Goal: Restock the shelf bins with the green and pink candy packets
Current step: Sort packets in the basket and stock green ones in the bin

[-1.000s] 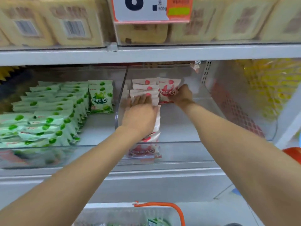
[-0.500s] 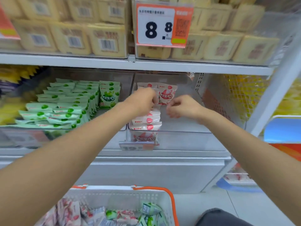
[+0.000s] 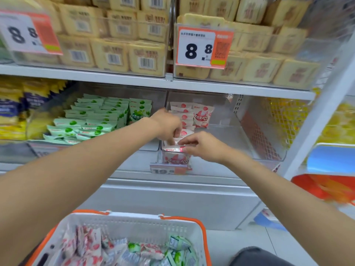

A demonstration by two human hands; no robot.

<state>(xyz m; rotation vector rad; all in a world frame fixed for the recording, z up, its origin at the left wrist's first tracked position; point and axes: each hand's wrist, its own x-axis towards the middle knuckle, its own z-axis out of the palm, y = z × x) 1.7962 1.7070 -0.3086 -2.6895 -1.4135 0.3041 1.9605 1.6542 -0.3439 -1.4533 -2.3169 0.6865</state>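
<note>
Pink candy packets (image 3: 200, 117) stand in a row along the left side of a clear shelf bin (image 3: 261, 148). My left hand (image 3: 167, 124) reaches into that bin and grips the tops of packets near the front of the row. My right hand (image 3: 201, 145) pinches a pink packet (image 3: 173, 149) at the front of the row. Green candy packets (image 3: 96, 120) fill the clear bin to the left. A white basket with orange handles (image 3: 134, 223) below me holds loose pink and green packets (image 3: 123, 250).
The shelf above (image 3: 211, 86) carries bins of beige packs and price tags reading 8.8 (image 3: 199, 48). Yellow bags lie at far left (image 3: 13, 106) and behind a mesh divider at right (image 3: 284, 120). A white shelf upright (image 3: 317, 121) runs down the right.
The view pulled back and down, bringing the basket into sight. Both hands came forward from the back of the pink bin to the front packets of the row.
</note>
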